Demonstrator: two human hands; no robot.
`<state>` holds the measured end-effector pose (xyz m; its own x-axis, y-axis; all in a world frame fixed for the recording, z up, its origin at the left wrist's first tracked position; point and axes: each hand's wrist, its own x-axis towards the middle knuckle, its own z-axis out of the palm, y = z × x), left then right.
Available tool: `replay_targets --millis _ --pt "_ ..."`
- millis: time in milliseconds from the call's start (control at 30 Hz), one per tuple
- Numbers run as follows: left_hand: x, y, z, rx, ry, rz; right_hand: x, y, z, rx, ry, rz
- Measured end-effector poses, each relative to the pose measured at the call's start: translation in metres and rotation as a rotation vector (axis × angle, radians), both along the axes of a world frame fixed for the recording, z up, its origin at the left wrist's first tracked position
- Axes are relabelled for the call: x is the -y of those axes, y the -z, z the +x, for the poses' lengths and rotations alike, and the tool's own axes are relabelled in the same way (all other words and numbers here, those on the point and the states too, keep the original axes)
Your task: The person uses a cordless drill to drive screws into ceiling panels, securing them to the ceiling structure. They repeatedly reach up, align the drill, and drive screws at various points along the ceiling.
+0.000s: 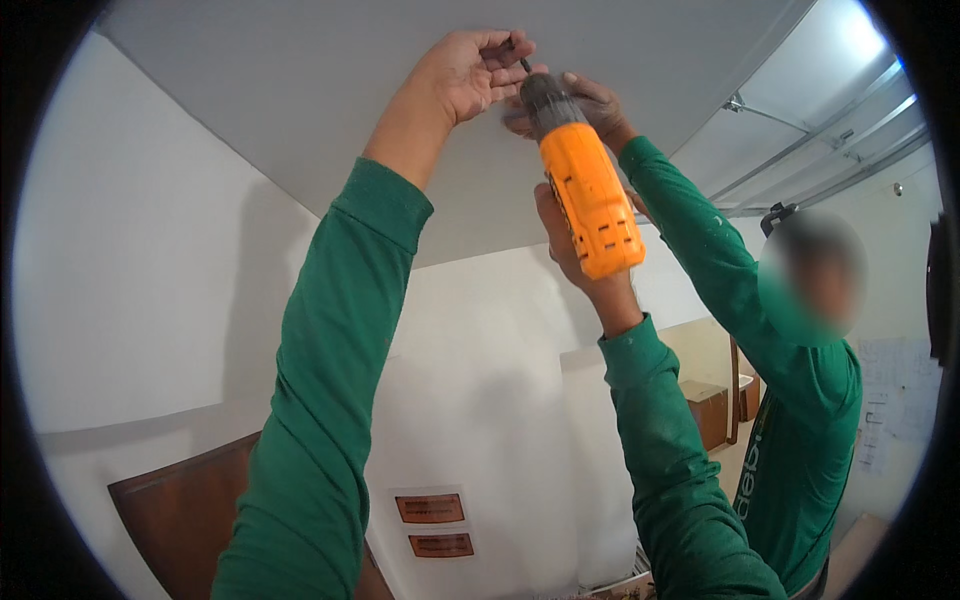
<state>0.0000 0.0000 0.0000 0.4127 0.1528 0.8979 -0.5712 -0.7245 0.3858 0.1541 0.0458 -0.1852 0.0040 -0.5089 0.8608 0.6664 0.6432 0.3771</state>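
My right hand [560,240] grips an orange power drill [592,200] by its handle and points it up at the white ceiling panel [300,90]. The drill's grey chuck [546,98] sits just below the panel, with a dark bit or screw at its tip. My left hand [472,72] is raised to the panel, fingers curled around the tip of the bit. A co-worker in a green sleeve stands at my right, and that person's hand [598,100] presses flat against the panel just behind the chuck.
White walls rise on the left and ahead. A brown wooden door [180,510] shows at lower left, and two small orange labels [432,508] sit on the wall. Bare metal ceiling framing [810,150] runs at upper right. Wooden furniture [712,410] stands behind the co-worker.
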Motion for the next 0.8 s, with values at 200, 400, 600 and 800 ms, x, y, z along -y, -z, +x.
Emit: replay_targets --millis 200,400,600,800 --pt "0.012 -0.026 0.004 -0.042 0.001 0.110 0.000 -0.037 0.001 0.022 -0.184 -0.046" --pt "0.011 -0.014 0.010 0.006 0.002 0.108 -0.004 -0.024 0.002 -0.028 -0.199 -0.119" --pt "0.004 -0.029 0.009 -0.019 -0.003 0.121 -0.008 -0.027 -0.001 -0.019 -0.176 -0.118" --pt "0.013 -0.026 0.014 -0.026 0.046 0.006 -0.011 -0.030 -0.006 0.004 -0.279 -0.091"
